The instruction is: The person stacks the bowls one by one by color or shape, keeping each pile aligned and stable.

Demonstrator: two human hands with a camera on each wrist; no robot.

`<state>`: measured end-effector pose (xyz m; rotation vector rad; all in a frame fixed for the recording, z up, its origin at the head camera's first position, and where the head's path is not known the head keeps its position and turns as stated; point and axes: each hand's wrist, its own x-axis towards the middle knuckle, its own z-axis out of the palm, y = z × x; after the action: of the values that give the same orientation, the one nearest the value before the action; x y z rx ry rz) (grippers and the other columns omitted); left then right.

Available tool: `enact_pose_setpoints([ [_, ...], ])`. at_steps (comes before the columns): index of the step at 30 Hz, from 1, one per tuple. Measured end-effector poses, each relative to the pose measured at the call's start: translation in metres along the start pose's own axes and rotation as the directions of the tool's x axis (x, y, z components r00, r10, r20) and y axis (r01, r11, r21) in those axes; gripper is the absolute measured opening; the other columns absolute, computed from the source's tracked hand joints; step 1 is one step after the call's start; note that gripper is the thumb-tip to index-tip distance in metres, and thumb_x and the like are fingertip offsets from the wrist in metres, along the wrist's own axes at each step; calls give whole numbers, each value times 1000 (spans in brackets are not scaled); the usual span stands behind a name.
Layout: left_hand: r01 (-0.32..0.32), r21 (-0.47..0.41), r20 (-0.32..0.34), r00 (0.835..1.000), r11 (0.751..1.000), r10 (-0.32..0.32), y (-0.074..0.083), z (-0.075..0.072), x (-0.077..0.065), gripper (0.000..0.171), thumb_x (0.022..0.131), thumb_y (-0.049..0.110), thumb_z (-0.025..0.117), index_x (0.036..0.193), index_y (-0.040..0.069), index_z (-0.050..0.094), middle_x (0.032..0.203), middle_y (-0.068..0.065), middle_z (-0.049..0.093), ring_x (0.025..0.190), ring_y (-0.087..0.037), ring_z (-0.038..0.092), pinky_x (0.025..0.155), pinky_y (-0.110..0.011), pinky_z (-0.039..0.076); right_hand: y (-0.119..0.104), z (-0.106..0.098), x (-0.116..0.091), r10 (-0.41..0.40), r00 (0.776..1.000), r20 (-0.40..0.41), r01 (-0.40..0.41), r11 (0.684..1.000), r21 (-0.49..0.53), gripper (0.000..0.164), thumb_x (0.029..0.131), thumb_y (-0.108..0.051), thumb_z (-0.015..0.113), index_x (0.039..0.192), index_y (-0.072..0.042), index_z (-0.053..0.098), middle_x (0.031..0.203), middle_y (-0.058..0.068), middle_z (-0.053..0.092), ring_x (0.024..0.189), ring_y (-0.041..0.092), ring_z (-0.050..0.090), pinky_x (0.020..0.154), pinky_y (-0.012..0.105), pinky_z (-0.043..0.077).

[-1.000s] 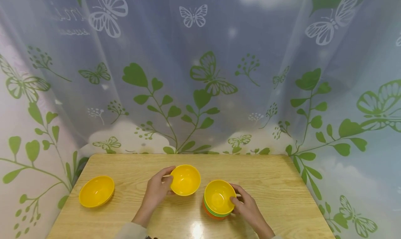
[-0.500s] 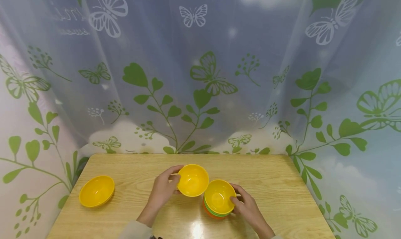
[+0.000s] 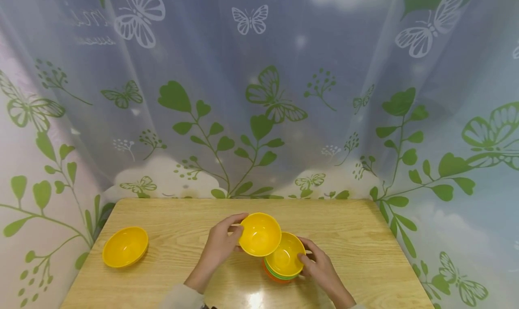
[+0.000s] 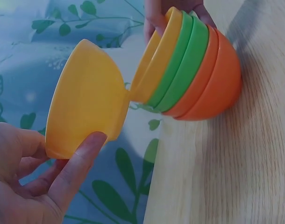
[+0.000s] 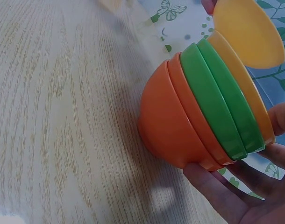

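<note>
My left hand (image 3: 224, 242) pinches a yellow bowl (image 3: 260, 234) at its left side, thumb near the rim and fingers beneath. That bowl hangs above the table, its edge overlapping the top of a bowl stack in the head view. In the left wrist view the held yellow bowl (image 4: 86, 100) is tilted beside the stack. The stack has a yellow bowl (image 3: 287, 257) on top, then two green bowls (image 5: 217, 98) and two orange bowls (image 5: 173, 116). With thumb at the rim and fingers around the side, my right hand (image 3: 322, 268) grips the stack from the right.
Another yellow bowl (image 3: 125, 247) rests alone on the left part of the wooden table (image 3: 170, 264). Behind the table's far edge hangs a curtain (image 3: 227, 120) printed with butterflies and leaves.
The left hand has carried its yellow bowl rightward, from beside the stack to partly over it. The right hand and the stack have stayed in place.
</note>
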<state>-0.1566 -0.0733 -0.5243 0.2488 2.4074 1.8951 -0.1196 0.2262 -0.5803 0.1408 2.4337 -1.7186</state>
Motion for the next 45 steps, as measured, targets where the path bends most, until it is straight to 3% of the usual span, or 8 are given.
enact_pose_setpoints([
  [17, -64, 4, 81, 995, 998, 63, 8, 22, -3, 38, 110, 6, 60, 147, 4, 66, 146, -23, 66, 120, -42, 70, 61, -27, 68, 0, -1, 0, -39, 999, 0, 39, 999, -23, 44, 106, -15, 66, 150, -14, 64, 143, 16, 66, 117, 31, 71, 81, 43, 71],
  [24, -38, 26, 102, 994, 999, 36, 8, 35, -2, 38, 110, 7, 59, 146, 8, 68, 147, -19, 66, 122, -39, 69, 64, -32, 69, 0, -2, -1, -41, 999, 12, 41, 999, 14, 46, 106, -15, 65, 152, -11, 60, 152, 19, 62, 123, 32, 68, 78, 38, 71],
  [33, -24, 22, 117, 993, 999, 22, 6, 47, -5, 37, 109, 7, 61, 146, 6, 68, 145, -22, 66, 121, -38, 69, 62, -32, 69, 0, -1, -1, -39, 999, -5, 39, 999, 24, 48, 107, -35, 70, 149, -14, 65, 147, 15, 66, 119, 28, 70, 78, 33, 70],
  [40, -16, 24, 125, 992, 1000, 13, 6, 52, -6, 37, 109, 7, 61, 146, 7, 68, 147, -21, 65, 121, -38, 69, 64, -34, 70, 2, -1, -1, -32, 999, -4, 32, 998, 54, 46, 107, -33, 69, 148, -13, 65, 147, 16, 66, 122, 30, 71, 76, 34, 71],
  [45, -28, 52, 118, 993, 998, 22, 4, 54, -5, 37, 109, 7, 61, 145, 6, 68, 146, -21, 66, 121, -38, 69, 60, -27, 67, 3, -1, 0, -31, 999, 6, 31, 998, 53, 48, 108, -33, 67, 151, -11, 63, 149, 19, 64, 124, 32, 71, 77, 35, 71],
])
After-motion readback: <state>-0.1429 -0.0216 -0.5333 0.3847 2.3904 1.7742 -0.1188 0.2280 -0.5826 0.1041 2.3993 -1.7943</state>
